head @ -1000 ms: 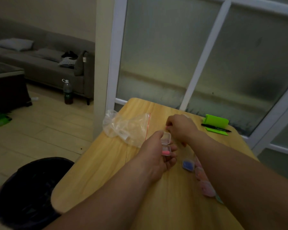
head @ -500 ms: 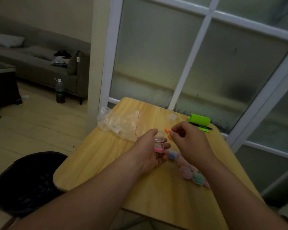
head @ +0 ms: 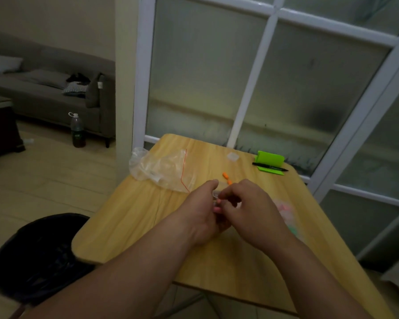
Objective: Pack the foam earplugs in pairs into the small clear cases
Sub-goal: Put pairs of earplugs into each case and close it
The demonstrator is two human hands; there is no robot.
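My left hand (head: 202, 211) holds a small clear case (head: 217, 193) above the middle of the wooden table (head: 134, 217). Something pink shows inside the case. My right hand (head: 251, 207) is pressed against it, and its fingertips pinch an orange earplug (head: 219, 201) at the case's opening. Two more orange earplugs (head: 227, 177) lie on the table just beyond my hands. Another small clear case (head: 232, 156) sits near the far edge. Several filled cases (head: 286, 211) lie blurred to the right of my right hand.
A crumpled clear zip bag (head: 164, 171) lies at the table's left far side. A green holder (head: 270, 159) and a black pen (head: 270, 167) sit at the far right corner. A black bin (head: 37, 256) stands on the floor, left of the table.
My right hand picked up an orange earplug beyond the case and has brought it back against the case in my left hand. The view has shifted a little.
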